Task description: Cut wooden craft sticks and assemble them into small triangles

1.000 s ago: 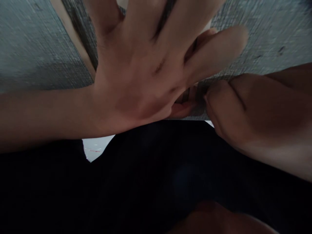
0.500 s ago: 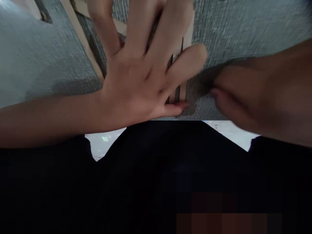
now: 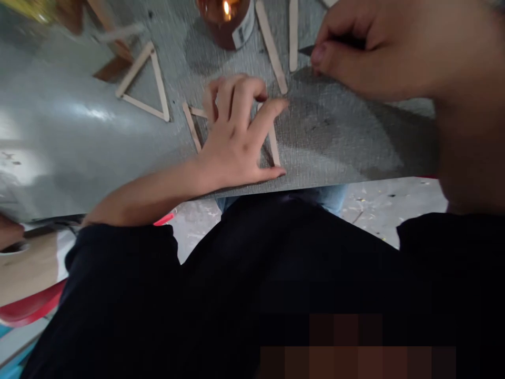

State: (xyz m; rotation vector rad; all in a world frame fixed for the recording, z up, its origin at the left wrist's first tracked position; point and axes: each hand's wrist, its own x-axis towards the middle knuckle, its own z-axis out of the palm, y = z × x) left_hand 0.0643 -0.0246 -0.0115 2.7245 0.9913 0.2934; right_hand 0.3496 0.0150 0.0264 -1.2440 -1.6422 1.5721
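Observation:
My left hand (image 3: pixel 236 137) rests on a frame of flat wooden sticks (image 3: pixel 273 145) near the front edge of the grey table (image 3: pixel 355 137). Its fingers are arched and apart, with the tips pressing on the sticks and the thumb lying flat. Part of the frame is hidden under the hand. My right hand (image 3: pixel 394 47) hovers at the upper right, pinched on a thin dark pointed tool (image 3: pixel 306 50). The tool's tip sits just beside two loose sticks (image 3: pixel 293 34).
A finished stick triangle (image 3: pixel 160 79) lies to the left of the frame. A lit candle in an amber jar (image 3: pixel 226 18) stands at the far edge. A red seat (image 3: pixel 27 308) and pale floor (image 3: pixel 394 205) show below the table.
The view has pulled back from the table. My left hand has gone from spread flat to arched fingertips on the sticks. My right hand has lifted up and away to the right, holding the tool.

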